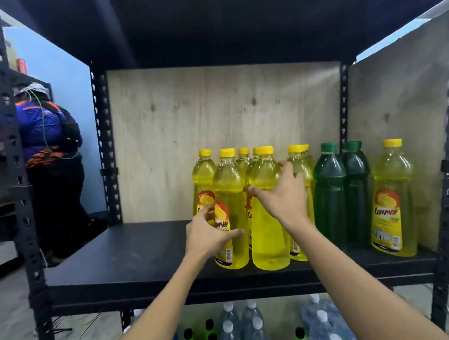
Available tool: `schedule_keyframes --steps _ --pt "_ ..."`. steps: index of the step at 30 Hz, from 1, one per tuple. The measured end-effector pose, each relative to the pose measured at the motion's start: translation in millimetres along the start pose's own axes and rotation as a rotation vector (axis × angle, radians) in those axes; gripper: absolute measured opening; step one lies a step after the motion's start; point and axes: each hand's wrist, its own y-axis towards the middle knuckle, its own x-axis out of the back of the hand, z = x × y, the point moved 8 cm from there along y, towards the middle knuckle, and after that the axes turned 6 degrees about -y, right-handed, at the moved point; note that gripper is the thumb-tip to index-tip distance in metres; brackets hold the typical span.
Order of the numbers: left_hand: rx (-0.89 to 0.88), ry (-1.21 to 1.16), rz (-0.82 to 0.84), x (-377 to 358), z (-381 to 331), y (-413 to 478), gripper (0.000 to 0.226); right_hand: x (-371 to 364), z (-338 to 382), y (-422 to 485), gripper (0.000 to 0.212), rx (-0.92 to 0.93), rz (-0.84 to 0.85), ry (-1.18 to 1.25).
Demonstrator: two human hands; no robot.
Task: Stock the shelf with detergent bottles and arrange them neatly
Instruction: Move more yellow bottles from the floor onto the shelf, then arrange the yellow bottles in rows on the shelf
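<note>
My left hand (209, 237) is wrapped round the labelled yellow bottle (228, 185) on the shelf (133, 250), thumb across its label. And my right hand (283, 195) curls round the plain yellow bottle (269, 235) beside it, just left of the green bottles (329, 189).

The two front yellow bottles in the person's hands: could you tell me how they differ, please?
The left front bottle shows its red-and-yellow label; the right front bottle shows none. The left hand holds its bottle low, the right hand higher, near the shoulder. Both stand upright, yellow-capped.
</note>
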Motion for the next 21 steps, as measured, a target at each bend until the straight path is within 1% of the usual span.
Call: schedule_keyframes --steps 3,5,9,11,14,17,21 --pt "-0.041 0.069 -0.062 22 -4 -3 0.121 -10 -4 -4 0.106 0.022 -0.053 -0.010" --pt "-0.057 0.121 -0.114 49 -1 -6 0.117 -18 -7 -9 0.112 0.027 -0.066 -0.023" --pt "-0.065 0.161 -0.263 119 14 1 0.120 -20 -6 -11 0.110 0.033 -0.112 0.002" --pt "-0.046 0.203 -0.323 148 20 13 0.122 -20 7 -13 0.109 0.073 -0.086 0.048" --pt "0.005 0.267 -0.404 179 32 43 0.117 -28 36 -23 0.105 0.196 -0.025 0.122" --pt "0.081 0.249 -0.459 193 46 77 0.111 -43 62 -30 0.104 0.252 0.022 0.218" --pt "0.092 0.230 -0.529 200 66 121 0.097 -75 89 -27 0.100 0.287 0.106 0.314"
